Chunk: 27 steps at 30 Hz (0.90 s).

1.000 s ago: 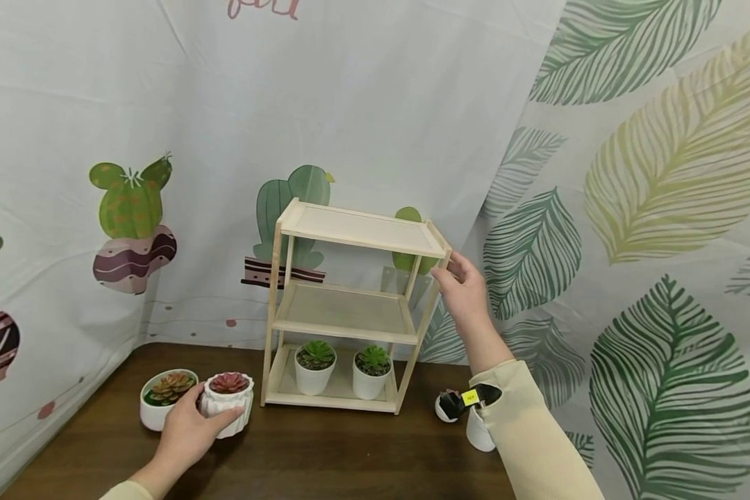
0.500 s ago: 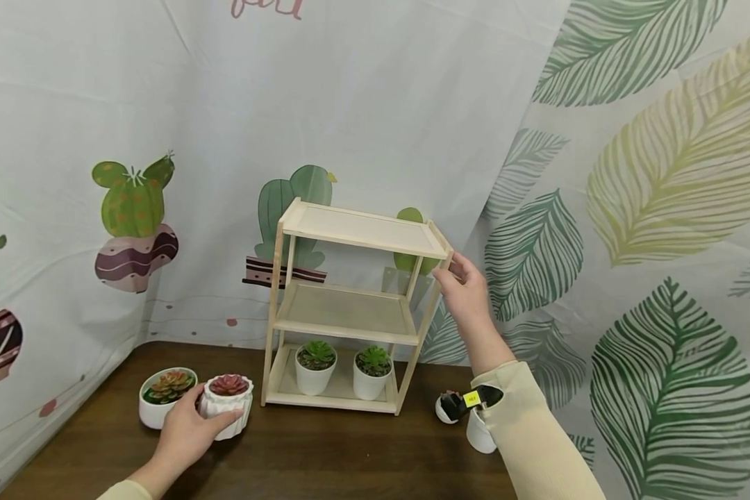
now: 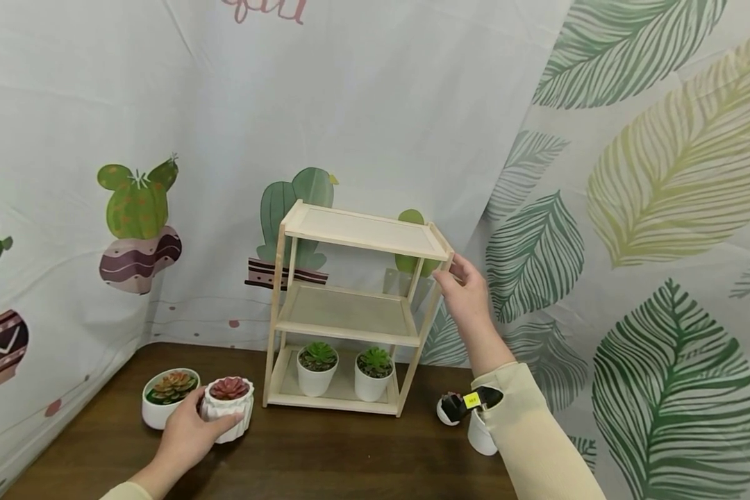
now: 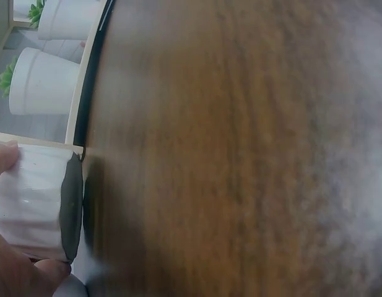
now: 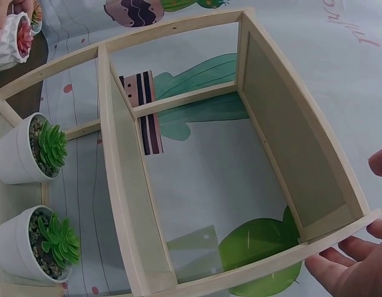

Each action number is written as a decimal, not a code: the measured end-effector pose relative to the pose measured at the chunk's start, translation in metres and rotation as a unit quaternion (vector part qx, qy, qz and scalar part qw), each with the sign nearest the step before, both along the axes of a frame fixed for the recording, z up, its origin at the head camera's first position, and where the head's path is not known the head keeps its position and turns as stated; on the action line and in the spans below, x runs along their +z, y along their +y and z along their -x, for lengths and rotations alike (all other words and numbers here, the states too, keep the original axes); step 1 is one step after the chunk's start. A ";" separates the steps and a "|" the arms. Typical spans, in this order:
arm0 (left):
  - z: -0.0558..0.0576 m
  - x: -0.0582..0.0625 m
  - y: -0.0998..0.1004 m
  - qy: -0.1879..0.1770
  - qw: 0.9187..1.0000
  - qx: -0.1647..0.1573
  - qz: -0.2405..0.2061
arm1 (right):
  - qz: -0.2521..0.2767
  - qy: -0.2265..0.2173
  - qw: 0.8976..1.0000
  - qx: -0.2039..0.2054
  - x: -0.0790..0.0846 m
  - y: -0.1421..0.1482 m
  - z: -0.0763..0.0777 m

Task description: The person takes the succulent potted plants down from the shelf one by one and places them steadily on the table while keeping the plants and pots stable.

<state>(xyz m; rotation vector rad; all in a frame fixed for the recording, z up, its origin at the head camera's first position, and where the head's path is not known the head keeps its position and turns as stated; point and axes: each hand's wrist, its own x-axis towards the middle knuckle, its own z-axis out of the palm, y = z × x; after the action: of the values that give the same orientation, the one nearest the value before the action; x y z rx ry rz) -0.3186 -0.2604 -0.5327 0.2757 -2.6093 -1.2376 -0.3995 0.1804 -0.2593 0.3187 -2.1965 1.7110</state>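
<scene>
In the head view my left hand point(image 3: 190, 430) grips a white fluted pot point(image 3: 228, 414) from its left side, thumb across the front. A red succulent point(image 3: 230, 388) sits in it. The left wrist view shows the pot's dark underside edge close over the table, with a shadow beneath. My right hand point(image 3: 465, 295) holds the right front upright of a three-tier wooden shelf point(image 3: 346, 328) near its top; in the right wrist view its fingertips point(image 5: 324, 269) touch the wood. Two white pots with green succulents, a left one point(image 3: 315, 380) and a right one point(image 3: 371, 387), stand on the bottom tier.
A round white bowl planter point(image 3: 156, 415) with an orange-green succulent stands left of my left hand. Right of the shelf, a small white pot point(image 3: 448, 411) and another white pot point(image 3: 481, 436) are partly hidden by the right wrist strap and sleeve. Printed cloth hangs behind the brown table point(image 3: 325, 458).
</scene>
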 end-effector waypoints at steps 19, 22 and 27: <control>-0.004 0.000 -0.006 -0.002 0.999 -0.017 0.042 | -0.008 -0.001 1.000 -0.007 -0.002 -0.001 -0.002; -0.006 0.000 -0.006 0.000 0.999 -0.016 0.047 | -0.006 0.002 1.000 -0.008 -0.002 -0.001 -0.002; -0.009 0.000 -0.008 -0.017 0.999 -0.017 0.047 | -0.005 -0.001 1.000 -0.009 -0.003 -0.001 -0.002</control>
<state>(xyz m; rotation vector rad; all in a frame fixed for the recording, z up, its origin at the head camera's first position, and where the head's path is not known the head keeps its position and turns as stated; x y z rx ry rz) -0.3099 -0.2682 -0.5329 0.2387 -2.7015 -1.1261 -0.3978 0.1791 -0.2619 0.2987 -2.2041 1.6908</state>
